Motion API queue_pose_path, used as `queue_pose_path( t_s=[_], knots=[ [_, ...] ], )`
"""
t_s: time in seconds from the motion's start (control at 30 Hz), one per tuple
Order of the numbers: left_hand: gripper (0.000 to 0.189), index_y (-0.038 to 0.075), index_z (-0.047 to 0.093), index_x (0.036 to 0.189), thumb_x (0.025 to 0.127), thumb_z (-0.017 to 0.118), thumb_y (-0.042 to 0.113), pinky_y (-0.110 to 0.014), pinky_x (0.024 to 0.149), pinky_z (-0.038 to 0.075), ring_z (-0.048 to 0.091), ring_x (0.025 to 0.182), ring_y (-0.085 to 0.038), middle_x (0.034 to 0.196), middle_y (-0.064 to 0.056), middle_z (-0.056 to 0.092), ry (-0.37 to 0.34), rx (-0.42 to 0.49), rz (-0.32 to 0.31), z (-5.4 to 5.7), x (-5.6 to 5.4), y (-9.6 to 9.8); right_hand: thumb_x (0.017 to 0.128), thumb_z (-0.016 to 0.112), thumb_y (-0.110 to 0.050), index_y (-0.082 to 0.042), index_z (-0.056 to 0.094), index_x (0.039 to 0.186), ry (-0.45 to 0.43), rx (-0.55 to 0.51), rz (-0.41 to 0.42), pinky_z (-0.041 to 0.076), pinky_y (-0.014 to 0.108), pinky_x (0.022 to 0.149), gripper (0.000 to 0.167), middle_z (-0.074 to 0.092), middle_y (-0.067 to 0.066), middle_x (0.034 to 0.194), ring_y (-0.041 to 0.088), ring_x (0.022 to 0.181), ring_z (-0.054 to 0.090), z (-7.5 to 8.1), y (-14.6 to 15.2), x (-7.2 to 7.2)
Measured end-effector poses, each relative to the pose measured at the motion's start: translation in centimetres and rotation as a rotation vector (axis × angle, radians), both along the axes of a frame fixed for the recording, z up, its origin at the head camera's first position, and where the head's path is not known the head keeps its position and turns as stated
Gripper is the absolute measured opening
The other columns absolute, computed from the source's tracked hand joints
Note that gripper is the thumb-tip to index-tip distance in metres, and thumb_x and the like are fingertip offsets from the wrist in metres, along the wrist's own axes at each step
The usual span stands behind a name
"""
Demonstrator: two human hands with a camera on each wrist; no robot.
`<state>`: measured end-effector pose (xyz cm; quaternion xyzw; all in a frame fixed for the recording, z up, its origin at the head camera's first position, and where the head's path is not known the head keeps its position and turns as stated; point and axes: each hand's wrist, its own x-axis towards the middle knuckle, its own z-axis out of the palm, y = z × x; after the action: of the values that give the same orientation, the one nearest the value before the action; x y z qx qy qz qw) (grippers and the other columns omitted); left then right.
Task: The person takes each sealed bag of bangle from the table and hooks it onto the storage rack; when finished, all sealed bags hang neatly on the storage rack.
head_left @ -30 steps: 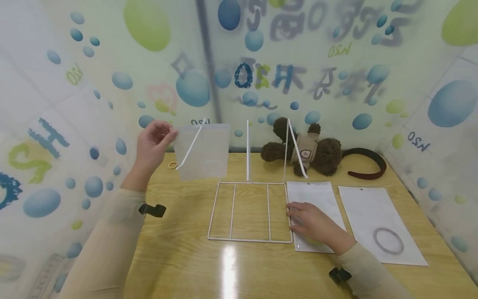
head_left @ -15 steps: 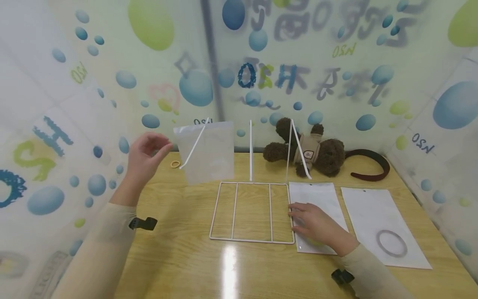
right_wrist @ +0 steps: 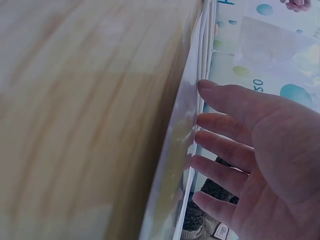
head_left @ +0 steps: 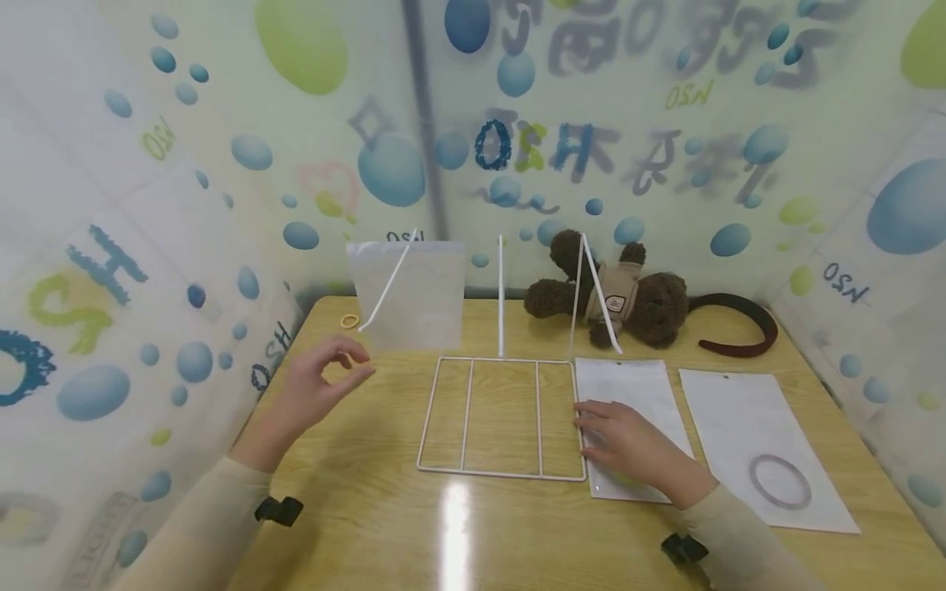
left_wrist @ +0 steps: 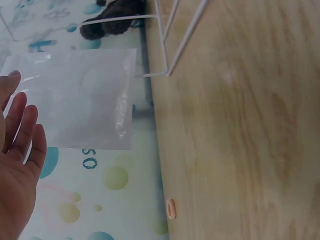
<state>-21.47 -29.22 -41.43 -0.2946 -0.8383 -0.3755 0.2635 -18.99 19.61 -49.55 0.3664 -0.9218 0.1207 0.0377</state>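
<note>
A clear zip bag (head_left: 414,295) hangs at the left prong of a white wire rack (head_left: 502,474), above the table. My left hand (head_left: 318,386) is below and left of the bag, its fingers loosely bent and apart from it. In the left wrist view the bag (left_wrist: 80,100) appears beyond the fingers, with nothing in the hand. My right hand (head_left: 628,447) rests at the right side of the rack's base, over a white packet (head_left: 628,382). Its fingers are fairly straight and spread in the right wrist view, with the fingertips right at the rack's edge.
A second white packet (head_left: 746,410) with a ring-shaped item (head_left: 779,482) lies at the right. Behind the rack are a brown teddy bear (head_left: 617,295) and a dark headband (head_left: 746,324). A small orange ring (head_left: 350,321) lies at the back left, near the patterned wall.
My left hand has let go of the bag's top corner, drawn back left, then come down toward the table. The bag stays hanging at the prong. My right hand has kept its place.
</note>
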Motion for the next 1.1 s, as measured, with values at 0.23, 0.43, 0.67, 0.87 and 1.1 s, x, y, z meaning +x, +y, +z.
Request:
queue_pose_path(
  t_s=[0.23,0.43,0.67,0.87,1.1],
  knots=[
    [0.027,0.012,0.072,0.097,0.078,0.087,0.001,-0.023,0.073,0.056,0.067,0.09,-0.011,0.097,0.003,0.072,-0.03,-0.112,-0.1,-2.6,0.7,1.0,0.088,0.083,-0.025,-0.001,0.071,0.127,-0.004,-0.008,0.01,0.053,0.054,0.103,0.048,0.064,0.017,0.141,0.035,0.127,0.063,0.1,0.0,0.0],
    [0.026,0.014,0.072,0.103,0.083,0.087,0.011,-0.034,0.076,0.06,0.067,0.098,-0.014,0.106,0.004,0.071,-0.158,-0.277,-0.177,-4.9,1.0,2.3,0.087,0.083,-0.023,-0.001,0.071,0.126,0.024,-0.031,0.03,0.054,0.054,0.1,0.047,0.065,0.017,0.139,0.035,0.124,0.064,-0.1,0.0,-0.1],
    [0.033,0.012,0.073,0.114,0.085,0.085,0.022,-0.047,0.102,0.054,0.063,0.117,-0.026,0.121,-0.003,0.068,-0.252,-0.513,-0.179,-6.1,1.3,3.3,0.087,0.083,-0.025,-0.001,0.071,0.128,0.011,-0.03,0.03,0.054,0.054,0.102,0.049,0.064,0.017,0.141,0.035,0.126,0.063,-0.2,0.2,-0.1],
    [0.038,0.007,0.072,0.117,0.085,0.085,0.023,-0.047,0.105,0.052,0.063,0.117,-0.026,0.123,-0.006,0.068,-0.264,-0.54,-0.252,-7.3,1.0,3.9,0.087,0.084,-0.026,-0.002,0.07,0.129,0.015,-0.019,0.019,0.053,0.054,0.103,0.05,0.063,0.016,0.143,0.034,0.127,0.063,-0.4,0.5,-0.1],
    [0.045,0.01,0.073,0.118,0.081,0.087,0.031,-0.048,0.108,0.05,0.062,0.121,-0.027,0.128,-0.006,0.07,-0.242,-0.575,-0.259,-8.1,1.3,4.1,0.086,0.084,-0.026,-0.002,0.07,0.129,0.02,-0.033,0.022,0.053,0.054,0.104,0.051,0.063,0.016,0.143,0.034,0.128,0.063,-0.4,0.4,0.0]
  ],
)
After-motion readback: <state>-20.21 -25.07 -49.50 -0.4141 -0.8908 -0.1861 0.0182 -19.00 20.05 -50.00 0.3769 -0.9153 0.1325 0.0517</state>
